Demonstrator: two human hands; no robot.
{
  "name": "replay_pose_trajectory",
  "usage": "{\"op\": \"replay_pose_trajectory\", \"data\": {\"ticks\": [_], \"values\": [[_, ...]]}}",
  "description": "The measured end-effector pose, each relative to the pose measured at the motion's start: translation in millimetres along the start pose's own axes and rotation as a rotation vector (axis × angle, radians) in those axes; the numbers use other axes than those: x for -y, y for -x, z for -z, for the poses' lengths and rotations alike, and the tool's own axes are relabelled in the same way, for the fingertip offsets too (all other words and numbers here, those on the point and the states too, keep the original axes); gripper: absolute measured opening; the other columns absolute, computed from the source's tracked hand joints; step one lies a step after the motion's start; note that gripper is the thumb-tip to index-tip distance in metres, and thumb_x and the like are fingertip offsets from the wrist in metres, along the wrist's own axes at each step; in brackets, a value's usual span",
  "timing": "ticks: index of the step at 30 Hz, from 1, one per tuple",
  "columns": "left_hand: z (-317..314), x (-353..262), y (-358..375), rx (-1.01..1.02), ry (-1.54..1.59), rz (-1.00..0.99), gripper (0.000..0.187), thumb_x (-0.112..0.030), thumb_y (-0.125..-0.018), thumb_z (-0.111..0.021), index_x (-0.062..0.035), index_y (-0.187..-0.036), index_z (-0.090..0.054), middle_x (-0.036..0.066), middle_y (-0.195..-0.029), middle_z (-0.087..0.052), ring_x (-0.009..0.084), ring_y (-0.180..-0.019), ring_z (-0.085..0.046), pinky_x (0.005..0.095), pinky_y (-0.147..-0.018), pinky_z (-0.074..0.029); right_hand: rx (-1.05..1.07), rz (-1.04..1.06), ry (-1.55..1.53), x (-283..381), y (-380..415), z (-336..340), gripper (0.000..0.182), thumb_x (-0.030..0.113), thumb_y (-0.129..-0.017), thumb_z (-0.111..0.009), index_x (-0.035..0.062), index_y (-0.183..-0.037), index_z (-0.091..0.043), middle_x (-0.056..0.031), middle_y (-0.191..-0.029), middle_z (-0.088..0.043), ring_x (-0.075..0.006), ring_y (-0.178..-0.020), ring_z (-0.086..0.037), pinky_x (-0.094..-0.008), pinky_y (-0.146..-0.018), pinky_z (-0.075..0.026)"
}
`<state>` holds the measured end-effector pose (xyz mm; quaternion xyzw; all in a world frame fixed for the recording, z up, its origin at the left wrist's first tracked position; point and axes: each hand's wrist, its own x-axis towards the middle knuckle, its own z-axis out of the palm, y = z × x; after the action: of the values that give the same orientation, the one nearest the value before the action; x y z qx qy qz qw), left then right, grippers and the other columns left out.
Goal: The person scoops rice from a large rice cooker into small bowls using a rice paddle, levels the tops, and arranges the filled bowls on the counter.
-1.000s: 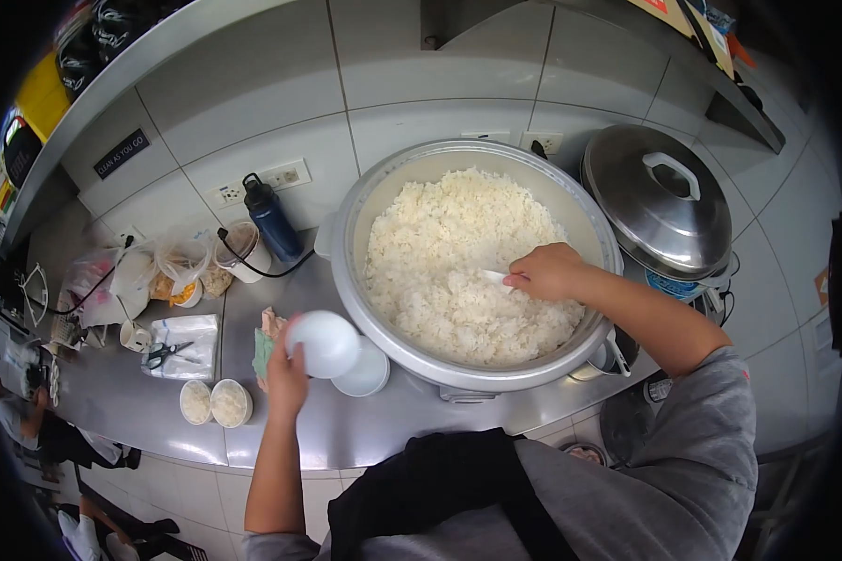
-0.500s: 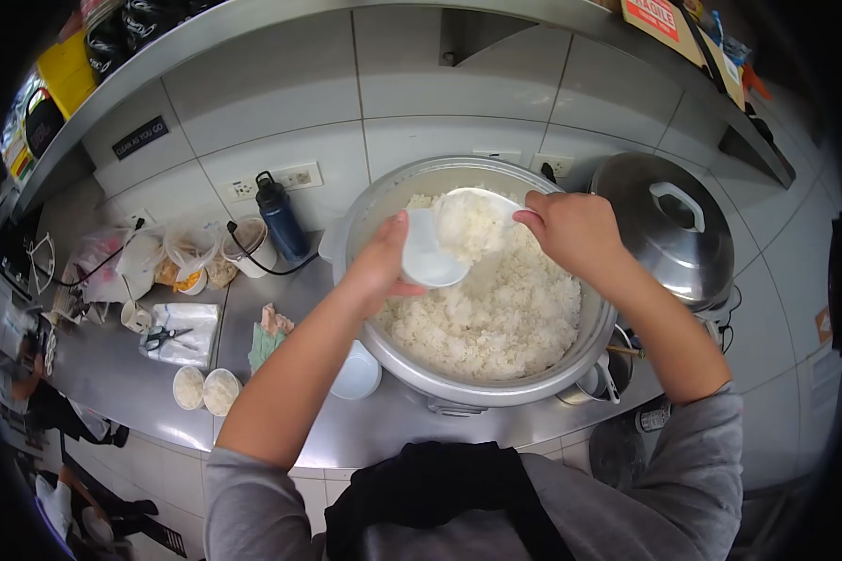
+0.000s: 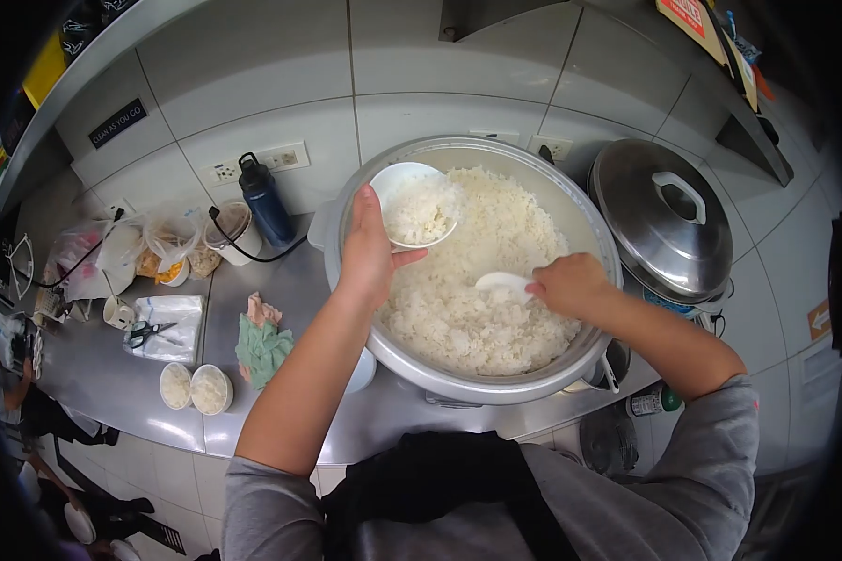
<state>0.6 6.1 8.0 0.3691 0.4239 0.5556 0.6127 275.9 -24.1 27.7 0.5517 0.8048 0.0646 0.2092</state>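
A large metal rice cooker pot (image 3: 458,385) full of cooked white rice (image 3: 477,327) stands in front of me. My left hand (image 3: 370,252) grips a white bowl (image 3: 398,176), tilted over the pot's left side, with some rice inside it. My right hand (image 3: 575,285) is closed around the handle of a white rice paddle (image 3: 503,284), whose blade rests in the rice near the middle right of the pot. The blade's tip is partly sunk in the grains.
Two filled cups of rice (image 3: 194,388) stand on the steel counter (image 3: 253,425) at left, near scissors (image 3: 145,332) on plastic bags and a green cloth (image 3: 264,351). A blue bottle (image 3: 267,201) stands behind. A domed pot lid (image 3: 662,220) sits at right.
The paddle has moved from the bowl down into the pot's rice with my right hand. The bowl now holds rice and has turned and shifted slightly up and left.
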Motion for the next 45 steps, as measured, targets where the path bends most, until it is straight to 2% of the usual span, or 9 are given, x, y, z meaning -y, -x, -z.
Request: {"op": "replay_pose_trajectory", "data": {"ticks": [8,18,23,27,30,32,36,43,45], "values": [[-10.3,-6.3,9.8,0.022,-0.133,-0.157,0.057,-0.054,-0.103,-0.023,-0.0169,-0.145,-0.03,0.011,-0.138,-0.046,0.0253,-0.118,-0.057,0.0382,-0.077,-0.06,0.234,0.015,-0.241,16.4,5.1,22.7,0.043,0.047,-0.097,-0.044,0.0142,-0.104,-0.071,-0.0094,-0.1,-0.07,-0.0286,-0.098,-0.066,-0.0423,-0.085,-0.05],[-5.9,-1.8,5.7,0.061,-0.163,-0.116,0.054,-0.052,-0.103,-0.025,-0.0231,-0.148,-0.023,0.011,-0.146,-0.035,0.0299,-0.127,-0.049,0.042,-0.081,-0.06,0.276,-0.011,-0.825,-33.9,4.1,42.5,0.043,0.047,-0.094,-0.052,0.0082,-0.093,-0.07,-0.0107,-0.086,-0.069,-0.0293,-0.087,-0.065,-0.0392,-0.076,-0.049],[-4.9,0.7,1.0,0.101,-0.118,0.071,0.055,-0.052,-0.103,-0.023,-0.0222,-0.15,-0.02,0.011,-0.148,-0.033,0.0293,-0.129,-0.047,0.0424,-0.085,-0.058,-0.824,-0.031,-0.288,4.7,-10.3,71.5,0.022,0.024,-0.095,-0.053,0.0075,-0.105,-0.063,-0.0132,-0.088,-0.066,-0.0322,-0.081,-0.064,-0.044,-0.071,-0.049],[1.3,3.8,-2.1,0.136,0.049,0.155,0.056,-0.053,-0.103,-0.021,-0.0218,-0.15,-0.019,0.011,-0.149,-0.033,0.029,-0.129,-0.045,0.0429,-0.087,-0.057,-0.884,-0.013,-0.061,23.1,-26.3,68.8,0.023,0.016,-0.093,-0.053,0.0094,-0.115,-0.059,-0.0143,-0.093,-0.065,-0.0343,-0.084,-0.065,-0.047,-0.073,-0.049],[4.9,6.6,-7.6,0.097,0.092,0.136,0.057,-0.053,-0.103,-0.022,-0.0214,-0.15,-0.019,0.011,-0.149,-0.033,0.029,-0.129,-0.045,0.043,-0.086,-0.057,-0.847,-0.159,-0.436,-1.4,-47.2,55.3,0.023,0.021,-0.094,-0.052,0.0114,-0.113,-0.061,-0.0137,-0.096,-0.067,-0.0332,-0.092,-0.065,-0.0472,-0.076,-0.049],[2.4,2.6,-3.7,0.085,0.05,0.118,0.058,-0.054,-0.103,-0.021,-0.0216,-0.151,-0.017,0.01,-0.147,-0.037,0.0271,-0.126,-0.049,0.0414,-0.086,-0.057,-0.347,-0.321,-0.416,-15.6,-71.4,25.3,0.026,0.029,-0.095,-0.049,0.0136,-0.111,-0.064,-0.0122,-0.099,-0.068,-0.0313,-0.096,-0.065,-0.0449,-0.079,-0.049],[2.1,1.5,-5.0,0.071,-0.025,0.019,0.053,-0.053,-0.103,-0.021,-0.0253,-0.149,-0.022,0.007,-0.144,-0.041,0.0244,-0.123,-0.053,0.0399,-0.085,-0.056,-0.052,-0.046,-0.436,25.6,-62.7,-10.2,0.031,0.037,-0.096,-0.047,0.0178,-0.107,-0.068,-0.0084,-0.099,-0.07,-0.0297,-0.097,-0.065,-0.0421,-0.083,-0.05],[0.0,-4.9,0.0,0.07,-0.014,-0.015,0.049,-0.051,-0.104,-0.02,-0.0282,-0.146,-0.028,0.005,-0.144,-0.04,0.0237,-0.124,-0.051,0.041,-0.085,-0.056,0.157,0.031,-0.448,29.8,-22.8,15.4,0.035,0.043,-0.095,-0.05,0.0161,-0.105,-0.069,-0.009,-0.096,-0.07,-0.0273,-0.094,-0.066,-0.0415,-0.081,-0.05],[0.4,-4.4,-1.0,0.077,-0.023,-0.012,0.048,-0.05,-0.104,-0.02,-0.0283,-0.146,-0.028,0.005,-0.144,-0.04,0.0236,-0.124,-0.051,0.0414,-0.085,-0.056,0.329,0.066,-0.693,13.3,-23.1,9.6,0.038,0.044,-0.094,-0.054,0.01,-0.102,-0.069,-0.0066,-0.084,-0.067,-0.0192,-0.083,-0.064,-0.0342,-0.072,-0.049]]}}
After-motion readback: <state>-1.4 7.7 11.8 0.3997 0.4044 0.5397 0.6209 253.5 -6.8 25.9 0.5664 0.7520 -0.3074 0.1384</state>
